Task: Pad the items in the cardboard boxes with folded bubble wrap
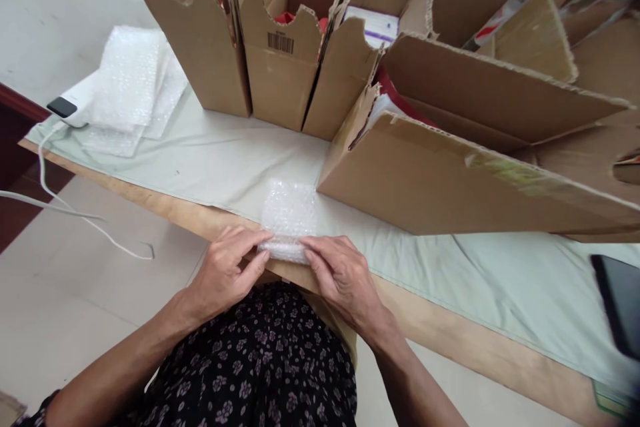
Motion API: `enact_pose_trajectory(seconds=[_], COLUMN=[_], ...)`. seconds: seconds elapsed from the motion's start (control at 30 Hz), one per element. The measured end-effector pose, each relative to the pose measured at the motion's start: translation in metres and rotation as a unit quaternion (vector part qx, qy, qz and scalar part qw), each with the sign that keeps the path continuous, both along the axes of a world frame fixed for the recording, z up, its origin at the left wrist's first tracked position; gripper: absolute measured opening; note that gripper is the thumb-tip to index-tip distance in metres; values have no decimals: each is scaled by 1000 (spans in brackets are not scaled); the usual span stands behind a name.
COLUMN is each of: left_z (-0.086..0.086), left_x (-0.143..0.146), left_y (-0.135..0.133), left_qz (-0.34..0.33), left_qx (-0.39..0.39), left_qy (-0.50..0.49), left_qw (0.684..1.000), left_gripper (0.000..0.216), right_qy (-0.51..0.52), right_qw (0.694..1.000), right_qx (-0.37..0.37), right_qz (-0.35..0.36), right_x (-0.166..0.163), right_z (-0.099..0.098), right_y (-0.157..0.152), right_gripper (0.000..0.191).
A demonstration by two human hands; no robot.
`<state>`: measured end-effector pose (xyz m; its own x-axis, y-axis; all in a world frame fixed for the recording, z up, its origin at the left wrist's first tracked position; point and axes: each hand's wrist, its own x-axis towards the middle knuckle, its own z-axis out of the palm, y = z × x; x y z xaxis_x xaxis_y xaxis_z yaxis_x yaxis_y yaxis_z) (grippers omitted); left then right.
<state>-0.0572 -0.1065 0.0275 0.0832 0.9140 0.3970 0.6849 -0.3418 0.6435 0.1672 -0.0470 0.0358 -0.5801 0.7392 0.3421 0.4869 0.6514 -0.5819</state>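
Note:
A small bundle of bubble wrap (289, 217) lies at the near edge of the table, on a pale green cloth (210, 157). My left hand (226, 269) grips the bundle's near left end with fingers curled over it. My right hand (340, 273) presses its near right end, fingertips on the wrap. What the wrap encloses is hidden.
Several open cardboard boxes (280, 47) stand along the back, and a long flat one (465, 167) lies right of the bundle. A stack of bubble wrap sheets (131, 87) sits at the far left beside a white device with a cable (65, 110). A dark phone (620, 303) lies at right.

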Motion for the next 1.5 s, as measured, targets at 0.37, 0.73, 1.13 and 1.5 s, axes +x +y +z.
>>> enact_pose_trajectory(seconds=[0.37, 0.73, 1.13, 1.5], left_z=[-3, 1, 13, 12], left_x=[5, -2, 15, 50], left_y=[13, 15, -12, -8], left_qz=[79, 42, 143, -25], left_qx=[-11, -9, -151, -261], left_qy=[53, 64, -215, -324], left_qw=[995, 997, 954, 909], left_gripper=[22, 20, 31, 12], right_qy=[-95, -55, 39, 142], right_qw=[989, 995, 995, 968], right_qx=[109, 56, -39, -196], right_qz=[22, -60, -79, -63], right_x=[-2, -1, -8, 35], right_z=[-2, 5, 1, 29], right_y=[1, 2, 7, -36], right_gripper=[22, 26, 18, 30])
